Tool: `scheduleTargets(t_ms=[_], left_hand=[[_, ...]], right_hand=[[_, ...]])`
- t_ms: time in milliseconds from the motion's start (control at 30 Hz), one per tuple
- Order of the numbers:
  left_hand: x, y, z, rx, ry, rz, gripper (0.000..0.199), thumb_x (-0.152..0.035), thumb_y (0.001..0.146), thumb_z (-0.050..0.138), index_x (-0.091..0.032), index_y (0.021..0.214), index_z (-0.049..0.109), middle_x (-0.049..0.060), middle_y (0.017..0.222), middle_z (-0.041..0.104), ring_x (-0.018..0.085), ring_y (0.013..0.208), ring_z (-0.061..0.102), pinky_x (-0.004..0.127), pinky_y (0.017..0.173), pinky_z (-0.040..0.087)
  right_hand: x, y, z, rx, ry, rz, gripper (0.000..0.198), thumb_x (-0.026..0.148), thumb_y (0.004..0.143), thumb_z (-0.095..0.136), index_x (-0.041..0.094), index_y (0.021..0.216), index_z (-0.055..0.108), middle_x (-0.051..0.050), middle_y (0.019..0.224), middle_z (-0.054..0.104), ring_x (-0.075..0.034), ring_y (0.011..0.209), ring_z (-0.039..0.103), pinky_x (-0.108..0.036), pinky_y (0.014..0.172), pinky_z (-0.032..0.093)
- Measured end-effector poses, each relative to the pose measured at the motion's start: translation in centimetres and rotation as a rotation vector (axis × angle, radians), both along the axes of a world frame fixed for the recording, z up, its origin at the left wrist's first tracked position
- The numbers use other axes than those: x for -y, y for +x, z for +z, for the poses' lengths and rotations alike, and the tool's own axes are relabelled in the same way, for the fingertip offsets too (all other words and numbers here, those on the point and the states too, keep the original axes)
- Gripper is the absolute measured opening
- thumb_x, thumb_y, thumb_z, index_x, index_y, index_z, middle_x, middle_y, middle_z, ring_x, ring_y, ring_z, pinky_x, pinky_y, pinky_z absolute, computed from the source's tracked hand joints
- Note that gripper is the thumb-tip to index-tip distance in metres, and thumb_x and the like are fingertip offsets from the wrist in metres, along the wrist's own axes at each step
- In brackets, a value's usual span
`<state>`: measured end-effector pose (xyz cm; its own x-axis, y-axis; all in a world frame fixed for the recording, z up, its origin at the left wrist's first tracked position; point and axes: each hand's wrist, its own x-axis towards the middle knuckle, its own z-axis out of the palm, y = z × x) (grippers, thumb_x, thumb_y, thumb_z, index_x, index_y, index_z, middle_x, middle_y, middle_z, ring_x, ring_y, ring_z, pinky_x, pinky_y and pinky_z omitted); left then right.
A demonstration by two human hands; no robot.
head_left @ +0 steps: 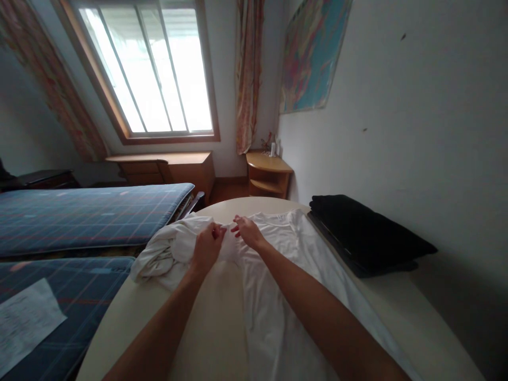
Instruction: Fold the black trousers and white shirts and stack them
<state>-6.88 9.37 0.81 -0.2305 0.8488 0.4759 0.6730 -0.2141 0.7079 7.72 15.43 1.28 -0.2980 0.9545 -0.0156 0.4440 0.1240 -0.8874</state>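
Fingers: seen pinching white garment (265,299), laid across pale surface (216,317), at left hand (207,246); slightly spread over it at right hand (249,233); also noted, black stack (357,233) just beside garment and plaid mattresses (87,211) on left.

No legible text — anywhere

head camera — looks forward, down | hands (208,242) (246,232) near | window (151,74) beyond
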Motion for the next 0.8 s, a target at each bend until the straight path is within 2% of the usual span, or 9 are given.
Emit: scheduleTargets(t_ms=[67, 133, 233, 300, 367, 467, 600, 700, 800], left_hand=[[0.2, 1.3, -0.1, 0.154, -0.033, -0.109, 0.029, -0.039, 0.081, 0.058, -0.023, 0.064, 0.04, 0.002, 0.076, 0.071, 0.013, 0.062, 0.06, 0.024, 0.061, 0.046], [0.5, 2.5, -0.2, 0.295, -0.089, -0.235, 0.034, -0.042, 0.078, 0.06, -0.022, 0.063, 0.037, 0.004, 0.087, 0.075, 0.014, 0.066, 0.062, 0.024, 0.06, 0.048], [1.2, 3.9, -0.4, 0.37, -0.158, -0.373, 0.038, -0.039, 0.076, 0.064, -0.022, 0.062, 0.033, 0.008, 0.102, 0.076, 0.016, 0.075, 0.066, 0.025, 0.064, 0.052], [1.4, 4.2, -0.6, 0.383, -0.173, -0.427, 0.034, -0.035, 0.076, 0.064, -0.022, 0.063, 0.035, 0.009, 0.109, 0.075, 0.017, 0.082, 0.069, 0.028, 0.071, 0.054], [1.4, 4.3, -1.1, 0.387, -0.133, -0.421, 0.024, -0.029, 0.078, 0.06, -0.022, 0.066, 0.04, 0.009, 0.112, 0.073, 0.019, 0.091, 0.07, 0.031, 0.077, 0.056], [1.1, 3.8, -2.2, 0.285, -0.061, -0.264, 0.003, -0.02, 0.081, 0.049, -0.022, 0.079, 0.049, 0.009, 0.114, 0.07, 0.019, 0.096, 0.07, 0.032, 0.078, 0.057], [1.2, 3.1, -3.9, 0.133, -0.08, -0.139, 0.023, -0.011, 0.08, 0.047, -0.02, 0.099, 0.056, 0.01, 0.109, 0.069, 0.02, 0.099, 0.068, 0.037, 0.086, 0.055], [1.8, 2.8, -4.5, 0.067, -0.111, -0.142, 0.03, -0.01, 0.075, 0.056, -0.019, 0.103, 0.06, 0.009, 0.105, 0.07, 0.023, 0.102, 0.066, 0.042, 0.097, 0.05], [2.6, 2.6, -4.5, -0.079, -0.151, -0.208, 0.031, -0.012, 0.073, 0.061, -0.02, 0.103, 0.063, 0.008, 0.104, 0.071, 0.024, 0.105, 0.065, 0.041, 0.099, 0.048]], right_hand=[[-0.4, 0.9, 0.7, -0.037, -0.102, 0.01, 0.053, 0.054, 0.101, 0.03, 0.013, 0.116, 0.06, -0.01, 0.095, 0.073, -0.016, 0.068, 0.069, -0.026, 0.062, 0.051], [-0.5, 1.9, 1.0, -0.063, -0.184, 0.012, 0.047, 0.055, 0.096, 0.045, 0.014, 0.11, 0.063, -0.007, 0.086, 0.071, -0.014, 0.059, 0.065, -0.023, 0.054, 0.048], [-0.2, 3.2, 1.0, -0.101, -0.255, -0.022, 0.032, 0.037, 0.085, 0.065, 0.015, 0.108, 0.064, -0.002, 0.077, 0.068, -0.012, 0.057, 0.062, -0.021, 0.053, 0.048], [-0.1, 3.9, 0.8, -0.132, -0.274, -0.055, 0.033, 0.023, 0.079, 0.068, 0.015, 0.11, 0.063, 0.0, 0.075, 0.066, -0.011, 0.059, 0.061, -0.021, 0.055, 0.048], [-0.3, 4.5, 0.6, -0.162, -0.279, -0.085, 0.037, 0.016, 0.074, 0.066, 0.015, 0.111, 0.064, 0.001, 0.074, 0.065, -0.012, 0.061, 0.061, -0.021, 0.056, 0.049], [-0.8, 5.3, 0.5, -0.201, -0.276, -0.142, 0.046, 0.013, 0.07, 0.063, 0.016, 0.116, 0.061, 0.0, 0.076, 0.065, -0.014, 0.066, 0.063, -0.021, 0.057, 0.05], [-1.4, 6.6, 0.2, -0.238, -0.255, -0.236, 0.057, 0.015, 0.072, 0.062, 0.018, 0.128, 0.051, -0.004, 0.097, 0.067, -0.014, 0.076, 0.065, -0.022, 0.06, 0.052], [-1.4, 7.5, -0.6, -0.217, -0.23, -0.287, 0.061, 0.018, 0.072, 0.066, 0.018, 0.13, 0.049, -0.009, 0.118, 0.063, -0.014, 0.083, 0.065, -0.02, 0.059, 0.051], [-1.0, 8.1, -1.5, -0.148, -0.211, -0.279, 0.063, 0.016, 0.068, 0.069, 0.016, 0.128, 0.051, -0.012, 0.122, 0.062, -0.016, 0.08, 0.066, -0.02, 0.055, 0.05]])
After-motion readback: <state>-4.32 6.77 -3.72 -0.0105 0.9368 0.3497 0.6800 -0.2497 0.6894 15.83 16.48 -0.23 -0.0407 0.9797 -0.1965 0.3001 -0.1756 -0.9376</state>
